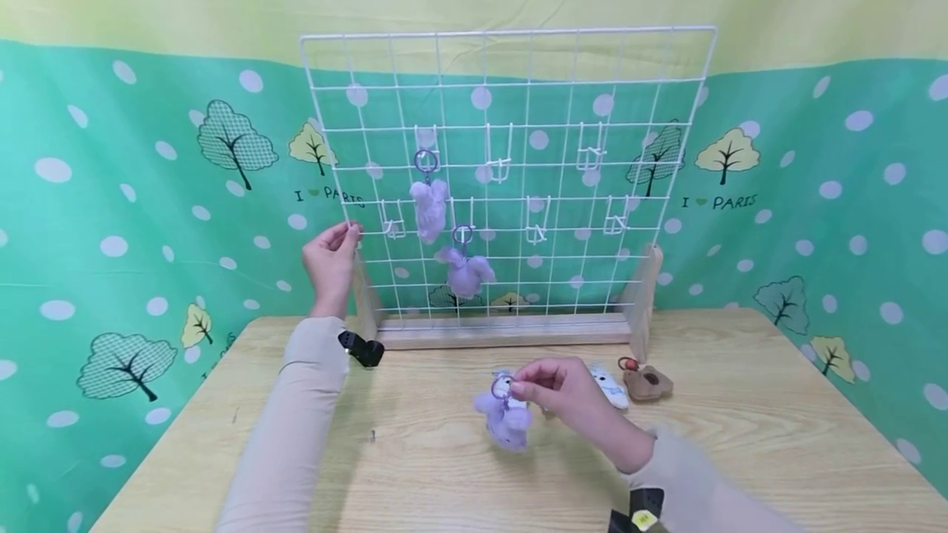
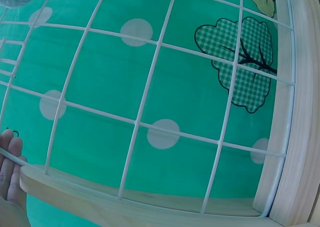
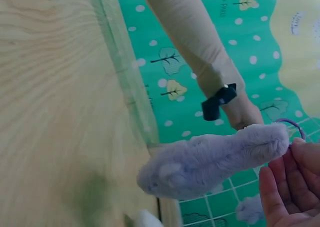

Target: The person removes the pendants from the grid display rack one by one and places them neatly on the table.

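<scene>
Low in front of the white grid rack (image 1: 507, 32), the head view shows a purple plush keychain (image 1: 507, 426) hanging from the right hand (image 1: 573, 396), whose thumb and fingers pinch its ring (image 1: 494, 386). At the rack's left edge, the left hand (image 1: 331, 261) grips the frame — a useful brace, I judge, since the wire could rock when pushed. On the rack hang 2 other purple plushes (image 1: 429, 208) (image 1: 467, 276), while 5 hooks (image 1: 536, 230) bear nothing; the ring would best meet a hook squarely, from the front.

From the left wrist, the fingers lie against the rack's edge wire; the thumb is out of sight.

From the right wrist, the keychain is nearer than the rack, its ring partly hidden by the pinch — holding only the rim should leave the opening free.
</scene>
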Demonstrator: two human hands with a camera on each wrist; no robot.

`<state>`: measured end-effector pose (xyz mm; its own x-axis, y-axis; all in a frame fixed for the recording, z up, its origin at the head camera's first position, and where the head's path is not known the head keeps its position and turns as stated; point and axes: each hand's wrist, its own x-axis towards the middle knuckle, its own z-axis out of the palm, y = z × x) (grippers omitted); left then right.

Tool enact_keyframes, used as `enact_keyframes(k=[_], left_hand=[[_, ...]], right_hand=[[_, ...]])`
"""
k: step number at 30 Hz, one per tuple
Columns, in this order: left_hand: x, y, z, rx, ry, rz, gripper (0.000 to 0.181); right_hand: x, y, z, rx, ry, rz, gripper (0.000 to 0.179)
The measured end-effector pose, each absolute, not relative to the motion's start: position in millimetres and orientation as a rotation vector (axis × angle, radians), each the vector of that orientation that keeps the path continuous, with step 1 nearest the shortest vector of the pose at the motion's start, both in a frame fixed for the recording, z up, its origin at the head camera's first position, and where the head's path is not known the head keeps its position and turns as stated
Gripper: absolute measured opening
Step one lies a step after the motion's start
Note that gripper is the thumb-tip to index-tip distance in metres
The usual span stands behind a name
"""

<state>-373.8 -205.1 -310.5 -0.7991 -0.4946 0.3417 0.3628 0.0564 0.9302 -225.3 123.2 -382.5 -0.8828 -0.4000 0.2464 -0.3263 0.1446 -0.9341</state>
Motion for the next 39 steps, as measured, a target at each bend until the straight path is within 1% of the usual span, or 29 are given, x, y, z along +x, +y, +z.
enact_keyframes(k=[10,15,18,24,30,39], left_hand=[[-376.4,-203.9,-308.8,0.116,-1.705,-1.823,0.029],[-376.0,-203.8,-308.1,0.114,-1.694,-1.835,0.027],[-375.7,-204.4,-307.9,0.12,-1.692,-1.831,0.026],[-375.5,-205.5,-308.9,0.126,-1.686,-1.837,0.026],[-375.2,-206.0,-309.8,0.132,-1.719,-1.814,0.029],[-373.8,-204.4,-310.4,0.134,-1.715,-1.819,0.028]], right_hand=[[-205.5,129.2,-399.0,-0.798,2.114,-1.81,0.027],[-197.5,134.3,-408.2,-0.924,1.975,-1.828,0.025],[-196.8,137.2,-412.0,-0.93,1.987,-1.827,0.022],[-203.0,137.9,-410.0,-0.798,2.133,-1.788,0.02],[-218.0,134.6,-413.7,-0.835,2.186,-1.785,0.019],[-234.8,132.7,-425.6,-0.765,2.328,-1.73,0.018]])
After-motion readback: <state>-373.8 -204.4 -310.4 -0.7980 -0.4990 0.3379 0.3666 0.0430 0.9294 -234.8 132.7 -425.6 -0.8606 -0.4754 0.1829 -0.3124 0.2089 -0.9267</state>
